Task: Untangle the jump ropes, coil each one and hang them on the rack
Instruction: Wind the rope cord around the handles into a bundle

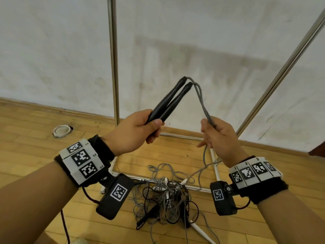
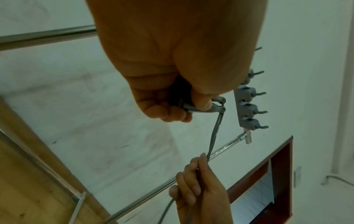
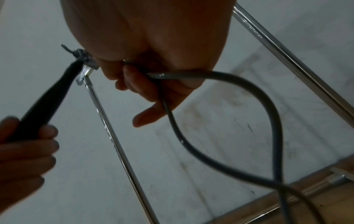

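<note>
**Grey cord, black handles: one jump rope held up before the rack**

Grey, smooth, round-section cord (image 1: 200,97) runs doubled from the tips of two black handles (image 1: 168,101), matte, slim and tapered, held side by side and angled up to the right. The left hand (image 1: 133,132) wraps both handles at their lower ends, fingers (image 2: 162,112) curled round them and thumb pressed across the top. The right hand (image 1: 219,136) pinches the doubled cord between thumb and forefinger, the remaining fingers (image 3: 147,115) loosely extended below. Past that hand the cord hangs in a twisted loop and trails down to the floor.

Item, floor: a tangled pile of ropes (image 1: 167,199), thin grey and black cords knotted together, with white handles and at least one black handle showing among them. It lies on pale wooden plank flooring (image 1: 35,138), partly over the base bar of the rack.

Item, rack (image 1: 113,67): polished metal tubing, two uprights against a scuffed white wall (image 1: 52,50), a rectangular white and metal base frame at floor level. The left wrist view shows a grey strip of hooks (image 2: 249,106) mounted at the top of one tube, each hook a short peg on a blocky grey clip.

Item, floor by the wall: a round white fitting (image 1: 61,131) set in the boards. Both wrists carry black bands with square black-and-white markers.
</note>
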`<state>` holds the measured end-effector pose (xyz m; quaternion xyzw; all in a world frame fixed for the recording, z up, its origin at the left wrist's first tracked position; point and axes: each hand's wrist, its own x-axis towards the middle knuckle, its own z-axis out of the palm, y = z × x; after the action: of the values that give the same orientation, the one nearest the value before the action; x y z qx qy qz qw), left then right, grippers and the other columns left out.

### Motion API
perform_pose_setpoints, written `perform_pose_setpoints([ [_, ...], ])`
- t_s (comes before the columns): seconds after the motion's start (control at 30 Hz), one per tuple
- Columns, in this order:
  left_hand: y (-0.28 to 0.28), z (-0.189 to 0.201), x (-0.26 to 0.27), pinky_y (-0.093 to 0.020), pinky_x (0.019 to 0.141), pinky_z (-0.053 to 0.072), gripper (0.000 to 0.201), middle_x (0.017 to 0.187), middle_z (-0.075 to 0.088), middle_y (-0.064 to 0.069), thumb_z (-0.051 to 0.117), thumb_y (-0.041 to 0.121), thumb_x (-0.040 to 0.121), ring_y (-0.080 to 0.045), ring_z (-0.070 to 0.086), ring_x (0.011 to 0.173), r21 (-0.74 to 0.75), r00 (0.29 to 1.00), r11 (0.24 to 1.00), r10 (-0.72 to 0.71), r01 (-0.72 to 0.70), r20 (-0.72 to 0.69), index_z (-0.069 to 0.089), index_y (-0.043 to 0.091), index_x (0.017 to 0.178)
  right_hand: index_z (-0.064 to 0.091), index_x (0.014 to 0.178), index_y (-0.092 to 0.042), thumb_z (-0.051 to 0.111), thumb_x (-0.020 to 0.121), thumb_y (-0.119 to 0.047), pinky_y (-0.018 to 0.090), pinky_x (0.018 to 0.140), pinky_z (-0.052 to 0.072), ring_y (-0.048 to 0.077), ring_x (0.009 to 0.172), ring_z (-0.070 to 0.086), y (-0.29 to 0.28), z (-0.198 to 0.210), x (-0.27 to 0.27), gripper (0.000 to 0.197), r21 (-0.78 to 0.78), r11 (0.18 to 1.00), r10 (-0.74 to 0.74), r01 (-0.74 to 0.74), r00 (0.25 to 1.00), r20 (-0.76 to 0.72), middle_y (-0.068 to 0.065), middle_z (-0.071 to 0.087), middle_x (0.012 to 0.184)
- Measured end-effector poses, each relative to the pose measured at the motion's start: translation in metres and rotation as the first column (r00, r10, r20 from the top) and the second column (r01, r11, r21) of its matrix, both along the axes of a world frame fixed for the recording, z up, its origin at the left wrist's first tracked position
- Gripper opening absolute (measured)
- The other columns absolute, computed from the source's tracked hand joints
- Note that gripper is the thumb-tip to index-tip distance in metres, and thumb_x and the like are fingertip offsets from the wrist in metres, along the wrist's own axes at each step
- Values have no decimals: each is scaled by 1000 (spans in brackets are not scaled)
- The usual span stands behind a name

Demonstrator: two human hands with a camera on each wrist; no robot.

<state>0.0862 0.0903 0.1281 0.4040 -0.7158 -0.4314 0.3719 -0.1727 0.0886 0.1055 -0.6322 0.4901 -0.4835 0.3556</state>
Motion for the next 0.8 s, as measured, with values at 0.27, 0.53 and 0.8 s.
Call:
perform_pose_setpoints([
  [0.27,-19,-13,2,-29,61,49,18,64,62,8,49,23,103,-8,56,56,61,974,973,224,-224,16,60,9,100,61,93,-14,48,102,-10,28,46,42,15,52,43,0,7,-1,16,39,999,7,-12,992,128,2,50,65],
  [0.53,-19,-21,-16,-25,57,44,21,74,64,3,47,29,104,-7,53,58,83,979,979,176,-185,104,58,12,101,71,99,-7,58,92,2,26,57,36,13,59,42,12,4,28,17,51,979,183,-197,963,200,23,55,74],
  [0.8,-1,-16,-33,-26,57,38,25,75,60,-6,46,19,92,-18,49,64,234,988,967,-73,103,-133,55,0,106,73,81,-11,70,81,8,18,54,43,8,55,55,14,4,41,19,112,978,150,-176,966,211,3,68,65],
])
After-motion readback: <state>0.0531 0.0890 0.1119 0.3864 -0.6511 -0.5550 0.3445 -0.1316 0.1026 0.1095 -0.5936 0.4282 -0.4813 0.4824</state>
